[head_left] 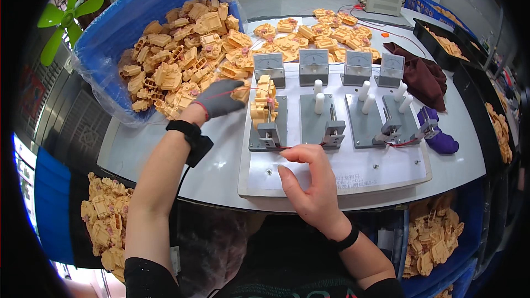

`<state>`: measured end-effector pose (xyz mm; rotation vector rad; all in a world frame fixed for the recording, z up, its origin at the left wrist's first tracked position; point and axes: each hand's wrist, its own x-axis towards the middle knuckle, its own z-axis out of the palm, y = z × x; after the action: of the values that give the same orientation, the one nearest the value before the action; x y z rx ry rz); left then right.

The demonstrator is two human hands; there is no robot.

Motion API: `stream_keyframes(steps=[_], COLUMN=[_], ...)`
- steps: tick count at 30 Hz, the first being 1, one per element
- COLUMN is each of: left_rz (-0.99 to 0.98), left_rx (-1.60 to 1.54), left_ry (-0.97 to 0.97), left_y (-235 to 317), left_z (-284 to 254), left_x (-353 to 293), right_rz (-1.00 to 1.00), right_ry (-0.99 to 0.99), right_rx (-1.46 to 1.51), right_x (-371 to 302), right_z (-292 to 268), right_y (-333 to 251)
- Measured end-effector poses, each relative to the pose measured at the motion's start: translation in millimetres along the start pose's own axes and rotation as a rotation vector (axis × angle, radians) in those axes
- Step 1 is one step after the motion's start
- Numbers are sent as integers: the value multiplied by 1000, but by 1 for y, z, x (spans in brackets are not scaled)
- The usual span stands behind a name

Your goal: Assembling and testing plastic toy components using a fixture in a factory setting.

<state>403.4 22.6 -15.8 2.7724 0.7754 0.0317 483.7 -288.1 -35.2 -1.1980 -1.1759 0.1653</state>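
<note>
My left hand [220,99], in a grey glove, is between the blue bin and the test board. Its fingers close around a yellow plastic gear housing [240,93]. Another yellow housing [264,105] sits upright in the leftmost grey fixture [280,132], below a small panel meter [269,66]. My bare right hand [310,185] hovers over the front of the white board [259,179], thumb and forefinger apart with nothing between them. The second fixture [311,124] and the two further right carry white pegs and metal clamps, with no housing on them.
A tilted blue bin [105,38] heaped with yellow housings stands at the left. More housings [331,33] lie behind the meters. A power supply [380,0], a dark red cloth [422,74] and a purple bundle [441,139] are at the right, beside black trays [469,85].
</note>
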Motion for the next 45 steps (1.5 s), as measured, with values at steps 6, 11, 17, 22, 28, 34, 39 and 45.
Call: stream_keyframes(steps=[6, 11, 17, 22, 28, 34, 39, 45], left_rz=[-90, -79, -74, -311, -361, -181, -78, -70], left_rx=[255, 244, 209, 54, -1321, -1792, -1744, -1615], left_ry=[122, 127, 302, 21, 95, -45, -157, -159], left_y=[14, 31, 21, -3, 21, 92, 124, 141], left_z=[27, 29, 35, 22, -26, -64, -71, -81], left_x=[-6, -39, -71, -93, -126, -135, -123, -78], right_rz=[-26, -28, -12, -31, 146, 156, 250, 135], right_ry=[-34, -21, -22, 119, 238, 215, 161, 139], right_rx=[-9, 5, 34, -56, 4, -108, 1, -124], right_x=[2, 2, 0, -7, -8, -2, -1, 0], right_z=[-1, -1, -7, -32, -42, -51, -54, -53], right_y=[1, 0, -3, -1, 12, 8, 8, 3])
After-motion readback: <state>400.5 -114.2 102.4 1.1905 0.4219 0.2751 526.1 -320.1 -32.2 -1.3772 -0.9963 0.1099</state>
